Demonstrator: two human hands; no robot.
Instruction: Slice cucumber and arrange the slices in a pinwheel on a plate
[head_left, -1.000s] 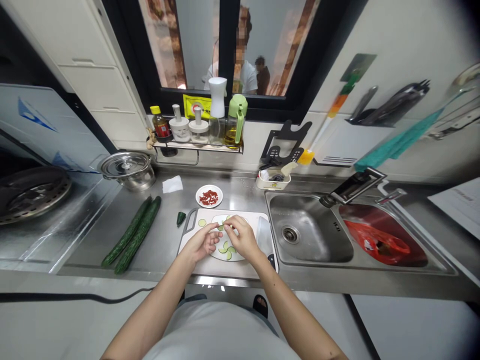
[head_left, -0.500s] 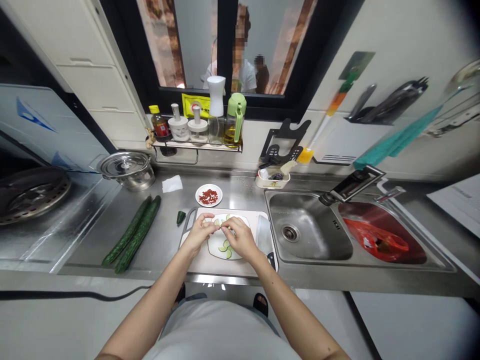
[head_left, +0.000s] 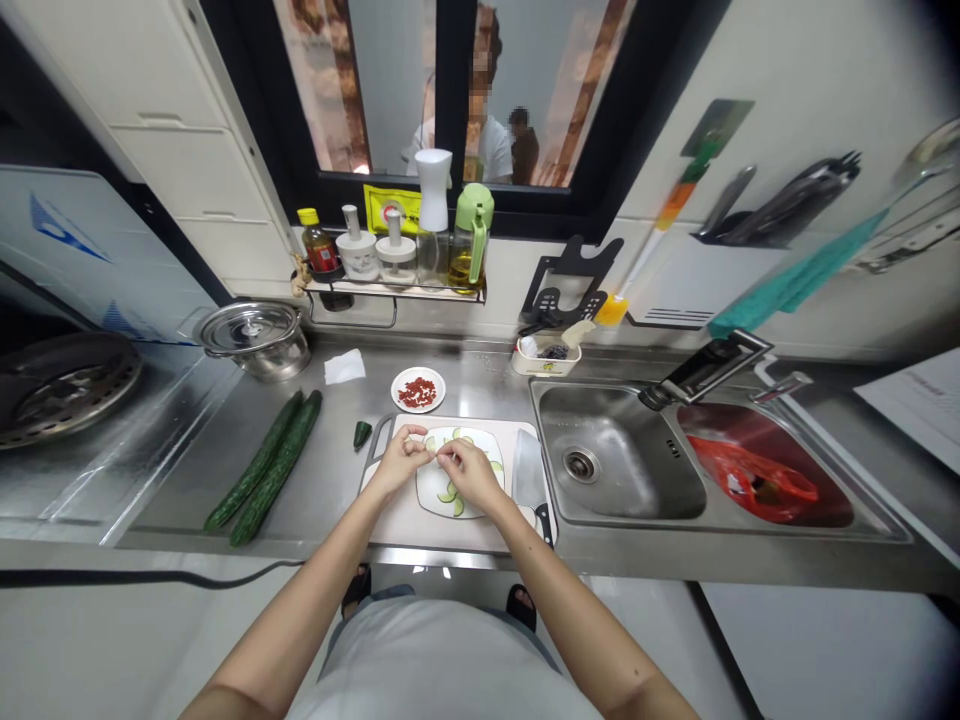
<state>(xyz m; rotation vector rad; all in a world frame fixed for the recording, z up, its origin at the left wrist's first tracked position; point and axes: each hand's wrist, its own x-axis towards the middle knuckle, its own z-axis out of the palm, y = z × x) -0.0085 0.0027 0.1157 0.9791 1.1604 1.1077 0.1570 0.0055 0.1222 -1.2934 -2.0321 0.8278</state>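
Observation:
Over a white squarish plate (head_left: pixel 429 503), my left hand (head_left: pixel 399 468) and my right hand (head_left: pixel 471 476) meet fingertip to fingertip. Pinched in my left fingers is a thin pale-green cucumber slice (head_left: pixel 430 443). My right thumb and fingers are closed at the slice's near edge; their tips partly hide it. Green-edged cucumber slices (head_left: pixel 450 497) lie on the plate, some fanned in the middle and others along the far and right rim. Under the plate is a light cutting board (head_left: pixel 450 537). A kitchen knife (head_left: pixel 529 470) rests on the board's right side.
Two whole cucumbers (head_left: pixel 274 470) and a cucumber end (head_left: pixel 362 434) lie left of the board. Behind it stands a small dish (head_left: pixel 397 398) of red bits. A lidded steel pot (head_left: pixel 259 345) is back left; a double sink (head_left: pixel 615 510) is right. Bottles sit on a shelf (head_left: pixel 420 293).
My hands have shifted slightly left together, the right one more, uncovering more of the plate's right side and its slices. The fingertips stay pinched close together.

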